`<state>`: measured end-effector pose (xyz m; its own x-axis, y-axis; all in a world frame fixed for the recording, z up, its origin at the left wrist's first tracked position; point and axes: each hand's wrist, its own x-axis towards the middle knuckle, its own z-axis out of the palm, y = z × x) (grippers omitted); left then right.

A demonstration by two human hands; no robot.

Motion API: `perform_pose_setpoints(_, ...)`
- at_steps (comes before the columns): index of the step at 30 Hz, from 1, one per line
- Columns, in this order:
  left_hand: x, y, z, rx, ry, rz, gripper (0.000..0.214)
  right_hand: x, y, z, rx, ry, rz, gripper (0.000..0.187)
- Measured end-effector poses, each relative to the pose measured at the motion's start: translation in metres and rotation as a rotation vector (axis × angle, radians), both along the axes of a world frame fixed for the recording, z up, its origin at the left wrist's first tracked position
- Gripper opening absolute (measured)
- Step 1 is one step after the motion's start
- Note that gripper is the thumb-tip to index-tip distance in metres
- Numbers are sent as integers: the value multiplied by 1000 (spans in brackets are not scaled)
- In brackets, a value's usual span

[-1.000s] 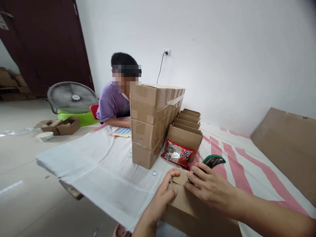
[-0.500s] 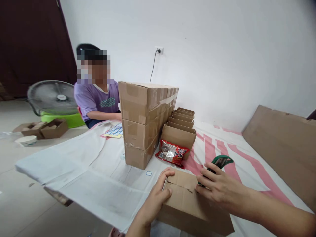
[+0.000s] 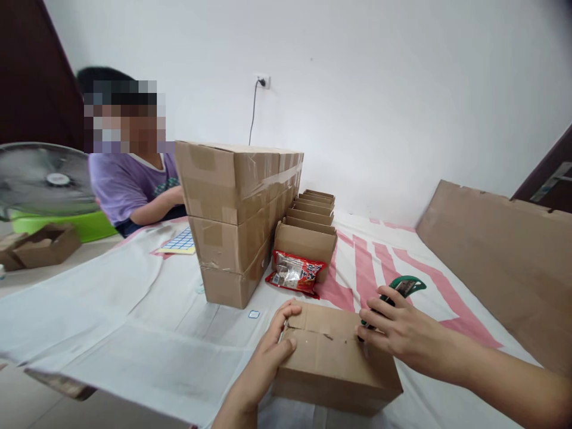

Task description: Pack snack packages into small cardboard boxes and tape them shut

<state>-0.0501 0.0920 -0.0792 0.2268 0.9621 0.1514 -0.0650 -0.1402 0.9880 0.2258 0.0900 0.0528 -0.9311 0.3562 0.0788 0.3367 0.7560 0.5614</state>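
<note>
A small brown cardboard box [image 3: 333, 366] lies on the cloth-covered table in front of me with its top flaps folded down. My left hand [image 3: 270, 351] grips its left end, thumb on top. My right hand [image 3: 404, 333] rests on the box's right top edge and is shut on a green tape dispenser [image 3: 402, 287], whose green frame sticks up past my fingers.
A stack of three taped cartons [image 3: 235, 217] stands mid-table. Beside it are a row of open boxes [image 3: 308, 229], a red snack packet [image 3: 295, 273] and a blue sticker sheet [image 3: 179, 243]. A person in a purple shirt [image 3: 127, 185] sits at left. Flat cardboard [image 3: 496, 256] leans right.
The view has swung right, so everything slid left in frame. My right hand with the dispenser shifted from the box's middle flap to its right top edge. The left hand kept its grip.
</note>
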Motion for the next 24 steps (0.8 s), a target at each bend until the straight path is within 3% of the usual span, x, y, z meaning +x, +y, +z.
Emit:
perform_pose_setpoints(17,0,-1,-2,-42,-9,-26,50,37,-11,-13,-31,162,-72,40)
perform_pose_setpoints(21,-1,0,-5,-38,-23,-17,50,68,-11,-29,-68,294,-270,56)
perform_pose_setpoints(24,0,1,-7,-35,-27,-24,50,98,-13,-61,-164,414,-509,55)
